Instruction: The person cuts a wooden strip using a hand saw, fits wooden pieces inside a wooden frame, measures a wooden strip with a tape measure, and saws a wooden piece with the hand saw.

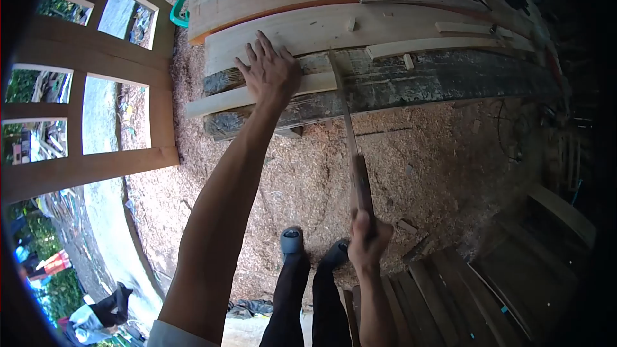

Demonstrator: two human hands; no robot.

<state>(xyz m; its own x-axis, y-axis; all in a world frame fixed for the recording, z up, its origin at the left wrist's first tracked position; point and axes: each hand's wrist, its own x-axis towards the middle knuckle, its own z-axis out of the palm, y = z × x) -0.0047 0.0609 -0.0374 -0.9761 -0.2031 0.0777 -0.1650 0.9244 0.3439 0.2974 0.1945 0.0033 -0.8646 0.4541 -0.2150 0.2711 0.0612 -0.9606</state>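
Pale and wooden, the strip (315, 83) jutted past the left edge of the bench (469, 77); the left hand (273, 77) lay spread over it; the right (369, 241) clenched the saw (363, 183); the strip seemed light, stiff, best held mid-length.

Woodworking workshop — sawdust-covered floor (411, 173), stacked boards (263, 0).

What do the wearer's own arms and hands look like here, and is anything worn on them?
The left hand and right hand are both ungloved, with no ring, watch or bracelet visible. Both forearms are bare. A plain, pale grey sleeve shows high on the left arm; no right sleeve shows. The right hand is slightly blurred.
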